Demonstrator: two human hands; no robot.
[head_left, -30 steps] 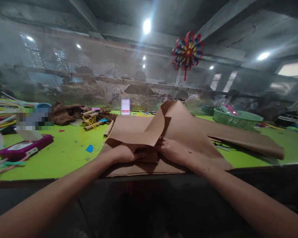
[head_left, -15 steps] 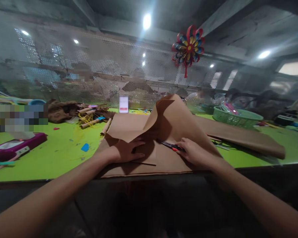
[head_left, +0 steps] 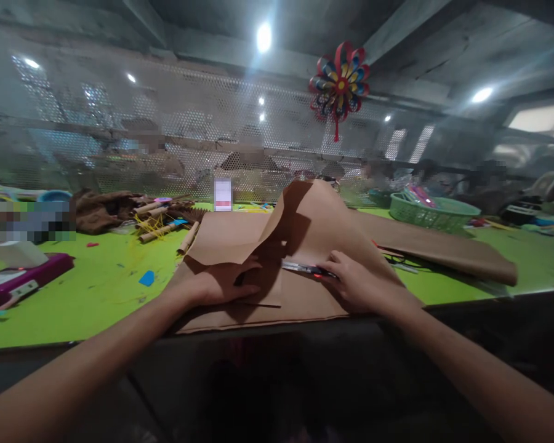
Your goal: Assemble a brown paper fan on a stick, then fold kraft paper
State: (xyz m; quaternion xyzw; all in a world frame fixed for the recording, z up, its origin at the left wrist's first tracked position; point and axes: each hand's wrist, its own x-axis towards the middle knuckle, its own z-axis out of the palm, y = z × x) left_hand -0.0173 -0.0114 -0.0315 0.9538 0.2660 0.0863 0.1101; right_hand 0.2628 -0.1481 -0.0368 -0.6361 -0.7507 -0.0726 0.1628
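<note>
A large sheet of brown kraft paper (head_left: 325, 227) lies on the green table, its middle raised in a curled fold. My right hand (head_left: 353, 282) is closed round a dark utility knife (head_left: 311, 269) with a bit of red on it, its silvery blade pointing left into the fold. To the left, my left hand (head_left: 216, 284) rests flat on the paper, thumb and fingers apart, with the paper's curled edge over part of the fingers. Beneath that hand shows the straight edge of a smaller brown piece (head_left: 268, 295).
A folded brown sheet (head_left: 438, 243) lies at right, before a green basket (head_left: 436, 212). Paper tubes (head_left: 152, 231) with yellow strands, a blue scrap (head_left: 147, 279) and a purple power strip (head_left: 37, 275) are at left. A lit phone (head_left: 223, 194) stands behind the paper.
The knife has turned more level and its blade shows more plainly. A small light gap now shows in the paper near its tip. My left hand stays on the paper; the view has shifted slightly.
</note>
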